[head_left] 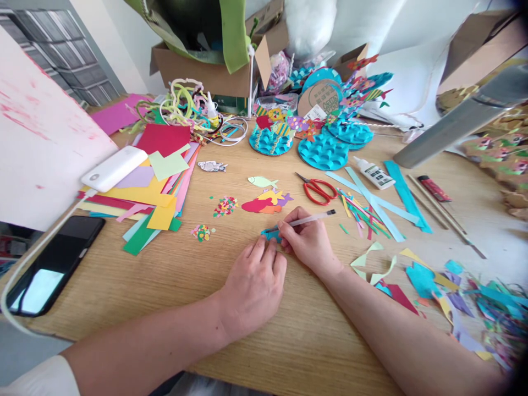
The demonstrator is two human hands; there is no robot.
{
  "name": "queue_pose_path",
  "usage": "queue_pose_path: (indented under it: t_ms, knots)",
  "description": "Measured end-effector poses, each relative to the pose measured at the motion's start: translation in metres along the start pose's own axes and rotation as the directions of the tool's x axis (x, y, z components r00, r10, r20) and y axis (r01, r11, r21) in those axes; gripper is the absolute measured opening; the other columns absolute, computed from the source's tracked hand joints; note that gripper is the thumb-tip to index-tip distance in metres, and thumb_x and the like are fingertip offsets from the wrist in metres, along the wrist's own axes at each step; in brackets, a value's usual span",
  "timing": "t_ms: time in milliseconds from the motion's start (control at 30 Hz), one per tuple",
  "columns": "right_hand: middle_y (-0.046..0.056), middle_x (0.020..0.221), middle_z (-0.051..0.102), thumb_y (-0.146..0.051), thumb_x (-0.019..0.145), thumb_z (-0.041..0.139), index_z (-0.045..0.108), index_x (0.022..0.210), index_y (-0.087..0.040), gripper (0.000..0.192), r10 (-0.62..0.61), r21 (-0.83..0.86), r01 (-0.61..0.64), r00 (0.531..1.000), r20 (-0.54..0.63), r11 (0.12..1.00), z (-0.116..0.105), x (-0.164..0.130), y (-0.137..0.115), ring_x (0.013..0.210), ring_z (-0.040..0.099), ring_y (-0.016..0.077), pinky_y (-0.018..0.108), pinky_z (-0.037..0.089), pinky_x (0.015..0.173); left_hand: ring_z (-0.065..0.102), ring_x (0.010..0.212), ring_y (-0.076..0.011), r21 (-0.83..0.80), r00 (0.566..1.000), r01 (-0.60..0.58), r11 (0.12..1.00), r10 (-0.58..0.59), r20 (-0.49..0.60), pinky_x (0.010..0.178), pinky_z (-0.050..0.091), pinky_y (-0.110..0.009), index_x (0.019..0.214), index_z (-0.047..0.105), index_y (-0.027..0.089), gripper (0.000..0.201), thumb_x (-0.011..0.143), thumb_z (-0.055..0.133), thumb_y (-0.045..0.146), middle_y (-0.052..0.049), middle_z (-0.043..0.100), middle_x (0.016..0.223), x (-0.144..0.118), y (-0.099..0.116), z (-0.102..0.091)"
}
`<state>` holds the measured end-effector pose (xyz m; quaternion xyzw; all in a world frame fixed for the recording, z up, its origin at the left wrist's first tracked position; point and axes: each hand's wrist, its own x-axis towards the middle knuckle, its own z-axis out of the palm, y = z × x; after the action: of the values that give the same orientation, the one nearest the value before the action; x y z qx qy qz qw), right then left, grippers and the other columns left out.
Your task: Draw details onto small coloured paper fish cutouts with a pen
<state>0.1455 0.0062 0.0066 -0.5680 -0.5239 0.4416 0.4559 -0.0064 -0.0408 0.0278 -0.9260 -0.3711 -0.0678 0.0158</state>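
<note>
The right hand [307, 242] pinches a thin pen [307, 220], fingers closed round it. The left hand [253, 283] lies flat, fingers pressing a small blue paper piece [271, 235], just below the red scissors [319, 190]. The paper could slip and the line may go crooked.

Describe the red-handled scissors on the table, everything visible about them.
The red-handled scissors lie flat on the wooden table, just beyond the right hand. They have two red loop handles, plastic by the look, and short grey metal blades that look closed, pointing up-left. The handles sit toward the pile of thin coloured paper strips, close to it or just touching. No hand touches the scissors. The cut-out paper fish shapes lie to their left, apart from them.
</note>
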Motion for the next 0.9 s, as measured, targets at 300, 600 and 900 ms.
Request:
queue_pose_path:
  t_ms: [300, 600, 900]
  knots:
    - [-0.006, 0.048, 0.055, -0.026, 0.08, 0.061, 0.047, 0.071, -0.022, 0.017, 0.004, 0.023, -0.003, 1.0, -0.017, 1.0, 0.0001, -0.0006, -0.0008, 0.035, 0.049, 0.01, 0.019, 0.037, 0.033, 0.05, 0.121, -0.031, 0.014, 1.0, -0.002, 1.0, 0.002, -0.008, 0.097, 0.041, -0.041, 0.113, 0.057, 0.005, 0.031, 0.09, 0.042, 0.019, -0.019, 0.059, 0.123, -0.0008, 0.0003, 0.0019]
    - [-0.006, 0.048, 0.055, -0.026, 0.079, 0.061, 0.048, 0.071, -0.022, 0.016, 0.005, 0.009, -0.004, 1.0, -0.015, 1.0, -0.0003, -0.0007, 0.001, 0.035, 0.049, 0.0099, 0.019, 0.037, 0.033, 0.05, 0.12, -0.0306, 0.011, 1.0, -0.002, 1.0, 0.002, -0.014, 0.097, 0.042, -0.041, 0.112, 0.058, 0.005, 0.03, 0.09, 0.042, 0.018, -0.02, 0.059, 0.123, 0.0001, 0.0003, 0.0019]
    - [-0.006, 0.047, 0.055, -0.026, 0.079, 0.062, 0.048, 0.071, -0.022, 0.017, 0.007, 0.008, -0.007, 1.0, -0.018, 1.0, 0.0004, 0.0001, -0.0002, 0.035, 0.049, 0.0102, 0.019, 0.038, 0.032, 0.05, 0.12, -0.0309, 0.015, 1.0, -0.004, 1.0, 0.004, -0.005, 0.097, 0.042, -0.041, 0.112, 0.058, 0.005, 0.031, 0.09, 0.041, 0.019, -0.019, 0.06, 0.122, -0.0003, 0.0003, 0.0019]
